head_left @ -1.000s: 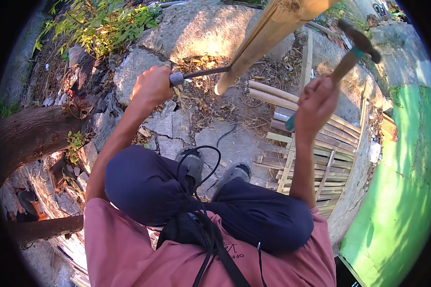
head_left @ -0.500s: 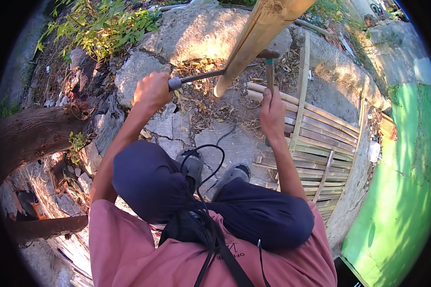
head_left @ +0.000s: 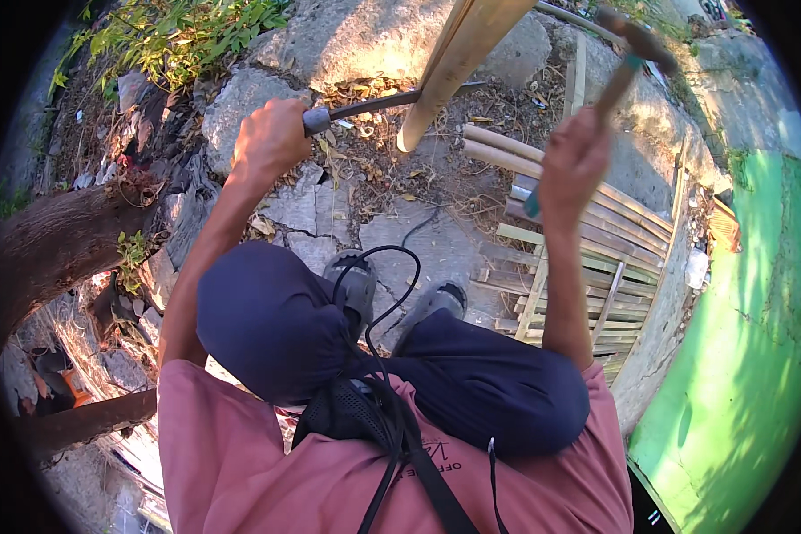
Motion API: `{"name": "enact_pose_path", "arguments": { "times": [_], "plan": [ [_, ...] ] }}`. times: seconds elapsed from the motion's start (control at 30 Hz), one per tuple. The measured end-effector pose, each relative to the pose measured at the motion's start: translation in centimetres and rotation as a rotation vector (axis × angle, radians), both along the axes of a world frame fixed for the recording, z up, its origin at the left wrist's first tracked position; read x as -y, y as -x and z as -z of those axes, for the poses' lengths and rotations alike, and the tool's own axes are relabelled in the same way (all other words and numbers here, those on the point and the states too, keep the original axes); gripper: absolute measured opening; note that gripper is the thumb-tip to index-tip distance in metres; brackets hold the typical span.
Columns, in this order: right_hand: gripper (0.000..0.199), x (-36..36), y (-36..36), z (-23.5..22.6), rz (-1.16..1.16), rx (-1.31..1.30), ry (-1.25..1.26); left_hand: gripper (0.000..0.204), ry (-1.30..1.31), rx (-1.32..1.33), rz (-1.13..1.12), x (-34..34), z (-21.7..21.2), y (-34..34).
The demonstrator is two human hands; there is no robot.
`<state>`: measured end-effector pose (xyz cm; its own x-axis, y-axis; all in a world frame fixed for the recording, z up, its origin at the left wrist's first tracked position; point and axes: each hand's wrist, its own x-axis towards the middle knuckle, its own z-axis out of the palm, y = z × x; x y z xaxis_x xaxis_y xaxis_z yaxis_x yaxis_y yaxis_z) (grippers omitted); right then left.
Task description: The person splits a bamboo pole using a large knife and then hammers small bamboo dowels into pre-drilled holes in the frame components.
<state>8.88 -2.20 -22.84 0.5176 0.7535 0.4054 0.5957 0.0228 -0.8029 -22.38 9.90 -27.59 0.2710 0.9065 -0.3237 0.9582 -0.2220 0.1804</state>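
Gripping a long dark metal chisel-like bar (head_left: 392, 101) by its grey handle, the left hand (head_left: 270, 138) was closed tight around it, the bar's blade laid flat against the foot of a pale split bamboo pole (head_left: 458, 62) leaning in from the top edge. Right hand (head_left: 574, 165): fist shut on the wooden handle of a steel-headed hammer (head_left: 627, 55), raised high at upper right. Change noted: half a second before, that hand was down low beside the pole with the hammer at the bar; a second before, it was up as now. Judged as one strike delivered and the hammer lifted again for another, the splitting or cutting of the pole being midway, not finished. The bar and pole had kept their place throughout. Surroundings: cracked grey stone ground (head_left: 329, 209) strewn with dry leaves; two loose bamboo lengths (head_left: 498, 147) just beside the pole's foot; a slatted bamboo panel (head_left: 587, 258) lying flat at right; a brown tree trunk (head_left: 58, 245) at left; leafy green weeds (head_left: 182, 36) above; a green painted surface (head_left: 739, 356) at far right. Person squatting, dark trousers, pink shirt.
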Motion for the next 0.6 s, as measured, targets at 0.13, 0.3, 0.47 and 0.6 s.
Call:
{"name": "enact_pose_path", "arguments": {
  "times": [0.13,0.3,0.47,0.6],
  "plan": [
    [0.028,3.8,1.5,10.8,-0.103,0.074,0.521,0.021,0.189,0.141,-0.031,3.0,6.8,-0.3],
    [0.033,3.8,-3.0,8.0,-0.006,0.054,0.593,0.017,0.115,0.129,0.075,2.0,4.7,-5.3],
    [0.031,5.8,-5.0,6.5,0.129,0.036,0.477,0.018,0.059,0.137,0.144,2.1,4.9,-5.6],
    [0.029,6.0,-3.0,7.2,0.051,0.024,0.469,0.022,0.048,0.147,0.135,3.8,5.5,-4.2]
  ]
}}
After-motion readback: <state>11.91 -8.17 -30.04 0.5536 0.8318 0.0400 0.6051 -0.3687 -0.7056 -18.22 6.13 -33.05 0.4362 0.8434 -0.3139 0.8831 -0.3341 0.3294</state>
